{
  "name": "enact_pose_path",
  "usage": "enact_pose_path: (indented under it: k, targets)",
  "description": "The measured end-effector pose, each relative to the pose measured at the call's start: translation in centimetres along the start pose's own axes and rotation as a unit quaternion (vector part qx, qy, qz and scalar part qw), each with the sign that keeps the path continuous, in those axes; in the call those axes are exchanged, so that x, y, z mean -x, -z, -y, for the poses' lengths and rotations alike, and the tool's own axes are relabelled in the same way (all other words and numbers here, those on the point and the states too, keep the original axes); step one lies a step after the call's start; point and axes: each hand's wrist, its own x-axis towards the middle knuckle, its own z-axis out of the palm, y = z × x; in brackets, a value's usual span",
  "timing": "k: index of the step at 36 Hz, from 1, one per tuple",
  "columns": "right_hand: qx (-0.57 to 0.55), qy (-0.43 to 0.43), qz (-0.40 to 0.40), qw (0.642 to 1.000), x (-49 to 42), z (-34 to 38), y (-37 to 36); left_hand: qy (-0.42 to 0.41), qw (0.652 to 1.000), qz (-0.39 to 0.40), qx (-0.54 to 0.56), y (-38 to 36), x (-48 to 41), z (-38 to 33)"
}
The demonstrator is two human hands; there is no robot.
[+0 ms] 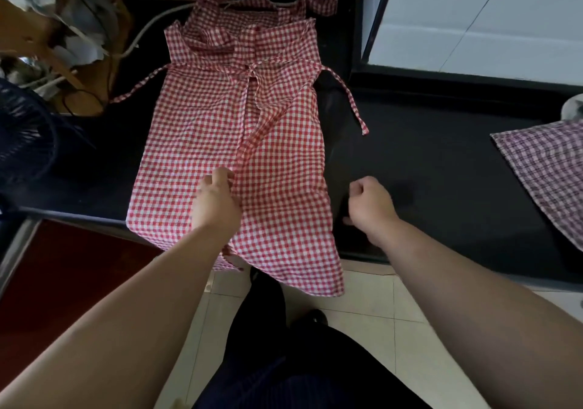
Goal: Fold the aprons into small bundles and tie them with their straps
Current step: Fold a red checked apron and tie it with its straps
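Worktop: we find a black worktop (pixel 441 162) carrying the work.
Red checked apron (pixel 195 118): it lies lengthwise on the worktop with both sides folded in to the middle. The lower hem hangs over the front edge.
Purple checked cloth (pixel 549 168): flat at the far right, well apart from the apron.
Left hand (pixel 214 203): fingers curled onto the inner fold edge near the apron's middle, pinching it as far as we can judge.
Right hand (pixel 369 203): over the worktop just beside the apron's right edge, fingers curled in and holding nothing.
Left strap (pixel 142 82): trails loose to the left.
Right strap (pixel 348 93): trails loose to the right.
Risk: in our judgement the overhanging hem may drag the folds open. Straps rolled inside the bundle would leave nothing to tie with.
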Motion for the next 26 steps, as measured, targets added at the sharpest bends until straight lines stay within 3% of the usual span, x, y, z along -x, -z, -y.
enact_pose_path:
  k: [3,7,10,13,16,19,22,26]
  targets:
    - [-0.089,-0.067,0.103,0.988,1.0,0.1,0.7,-0.019,1.000,0.016,-0.004,-0.5,0.6,-0.6]
    - [0.066,0.007,0.180,0.981,1.7,0.0,0.6,-0.142,0.982,-0.023,-0.122,-1.3,1.9,-1.6]
    - [0.127,0.025,0.224,0.966,2.5,-0.1,0.4,-0.196,0.971,0.063,-0.120,-2.3,3.0,-2.0]
    - [0.149,0.004,0.195,0.969,2.8,-0.8,-0.4,-0.178,0.973,0.124,-0.080,-3.0,3.7,-1.0]
    - [0.176,-0.028,0.165,0.970,2.6,-1.5,-0.8,-0.179,0.982,0.049,-0.020,-2.4,4.3,0.1]
    - [0.238,-0.049,0.152,0.958,2.4,-1.2,-0.4,-0.093,0.996,-0.012,-0.005,-0.7,4.3,1.3]
    - [0.291,0.027,0.091,0.952,2.2,0.0,-0.7,-0.004,0.997,0.046,-0.067,0.5,3.6,2.5]
    - [0.271,0.140,0.081,0.949,2.3,2.6,-2.1,0.024,0.993,0.064,-0.091,1.2,2.2,2.4]
